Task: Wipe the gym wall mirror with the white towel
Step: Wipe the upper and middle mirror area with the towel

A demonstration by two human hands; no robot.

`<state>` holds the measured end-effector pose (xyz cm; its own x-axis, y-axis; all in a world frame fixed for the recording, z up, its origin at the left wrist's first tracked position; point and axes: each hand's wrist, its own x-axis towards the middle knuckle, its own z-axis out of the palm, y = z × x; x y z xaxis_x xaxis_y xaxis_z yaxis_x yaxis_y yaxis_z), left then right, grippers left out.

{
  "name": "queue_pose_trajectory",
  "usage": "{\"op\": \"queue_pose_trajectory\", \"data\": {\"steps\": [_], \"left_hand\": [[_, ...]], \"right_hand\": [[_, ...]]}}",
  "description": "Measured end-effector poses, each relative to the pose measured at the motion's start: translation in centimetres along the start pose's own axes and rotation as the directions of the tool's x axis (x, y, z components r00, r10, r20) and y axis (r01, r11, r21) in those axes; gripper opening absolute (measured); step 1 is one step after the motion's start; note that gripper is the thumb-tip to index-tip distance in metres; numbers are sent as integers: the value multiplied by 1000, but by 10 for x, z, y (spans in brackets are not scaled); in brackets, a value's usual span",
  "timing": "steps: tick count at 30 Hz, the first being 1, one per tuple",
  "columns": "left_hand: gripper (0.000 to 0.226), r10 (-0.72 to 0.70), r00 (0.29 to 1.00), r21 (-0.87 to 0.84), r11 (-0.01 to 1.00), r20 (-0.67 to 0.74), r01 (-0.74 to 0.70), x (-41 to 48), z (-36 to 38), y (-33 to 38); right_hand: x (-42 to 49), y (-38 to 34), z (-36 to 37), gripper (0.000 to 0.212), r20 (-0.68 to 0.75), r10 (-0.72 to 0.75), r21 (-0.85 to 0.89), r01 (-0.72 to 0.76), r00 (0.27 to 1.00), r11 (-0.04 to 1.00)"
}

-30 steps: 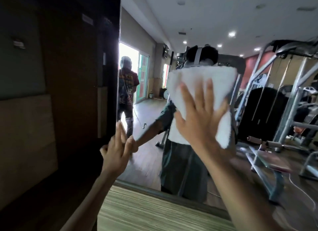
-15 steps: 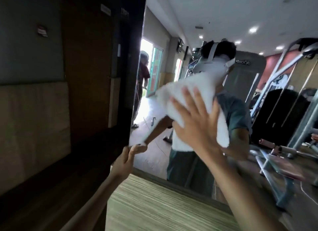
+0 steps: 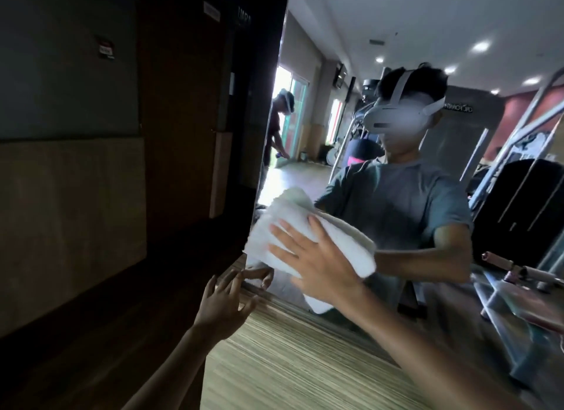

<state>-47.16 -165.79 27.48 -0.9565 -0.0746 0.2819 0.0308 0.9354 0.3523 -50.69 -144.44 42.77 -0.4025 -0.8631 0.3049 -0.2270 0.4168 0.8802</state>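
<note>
Towel point(image 3: 290, 208), bunched, lies against the mirror point(image 3: 412, 37), low near its left edge, at the centre of the frame. My right hand point(image 3: 314, 257) presses it to the glass with straight, spread fingers. My left hand point(image 3: 222, 302), fingers loose and holding nothing, sits at the mirror's bottom-left corner, below the towel.

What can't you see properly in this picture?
Head view:
- mirror patch under the white towel: covered by it and the right hand.
- mirror top and right side: cut off by picture edges.
- wall sign: too dark to read.
- reflected person by the door: too small, backlit.
</note>
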Motion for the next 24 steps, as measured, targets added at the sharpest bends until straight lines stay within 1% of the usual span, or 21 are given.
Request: {"op": "queue_pose_trajectory", "data": {"steps": [1, 2, 3, 5, 7, 9, 11, 13, 14, 16, 18, 19, 20, 21, 22, 24], "left_hand": [[131, 7, 1000, 8, 1000, 26, -7, 1, -1, 0], [137, 13, 998, 17, 1000, 62, -14, 1, -3, 0], [139, 14, 997, 22, 1000, 82, -16, 2, -6, 0], [136, 5, 994, 32, 999, 107, -8, 2, -11, 2], [139, -9, 993, 46, 999, 115, 4, 1, -14, 7], [148, -21, 993, 70, 997, 114, 13, 2, -13, 7], [148, -22, 994, 84, 996, 104, 13, 1, -9, 4], [142, -5, 998, 53, 999, 58, 2, 1, 1, -1], [137, 6, 1000, 25, 1000, 10, -6, 1, 7, -5], [130, 21, 998, 2, 1000, -65, -21, 3, 17, -11], [126, 21, 999, 10, 1000, -49, -21, 6, 21, -14], [125, 18, 999, 13, 1000, -37, -17, 7, 22, -14], [124, 17, 999, 15, 1000, -30, -17, 8, 24, -15], [121, 23, 999, 16, 1000, -43, -22, 9, 24, -15], [118, 30, 998, 22, 999, -62, -29, 10, 27, -15], [114, 31, 994, 40, 999, -104, -27, 9, 32, -14]], "right_hand": [[-10, 10, 1, 74, -33, 19, 17, -18, 999, 1000], [-15, 24, -2, 74, -79, 69, 59, -64, 995, 996], [-14, 41, -8, 74, -122, 146, 109, -133, 982, 985], [5, 73, -22, 74, -173, 321, 176, -292, 931, 940], [32, 89, -36, 71, -216, 445, 181, -412, 869, 893], [59, 79, -39, 73, -203, 489, 145, -468, 848, 872], [78, 51, -35, 75, -188, 440, 128, -422, 878, 898], [82, 11, -25, 75, -169, 306, 133, -286, 937, 949], [75, -10, -17, 74, -145, 219, 132, -200, 965, 971], [43, -44, -2, 72, -77, 67, 109, -58, 995, 992], [-4, -59, 13, 78, 22, -11, 87, 9, 1000, 996], [-27, -56, 20, 82, 49, -21, 85, 17, 999, 996], [-45, -47, 24, 85, 37, -14, 82, 10, 999, 997], [-58, -34, 25, 87, -7, 21, 81, -20, 1000, 997], [-64, -18, 23, 89, -59, 78, 94, -73, 995, 993], [-55, 16, 12, 87, -150, 234, 148, -212, 961, 966]]}}
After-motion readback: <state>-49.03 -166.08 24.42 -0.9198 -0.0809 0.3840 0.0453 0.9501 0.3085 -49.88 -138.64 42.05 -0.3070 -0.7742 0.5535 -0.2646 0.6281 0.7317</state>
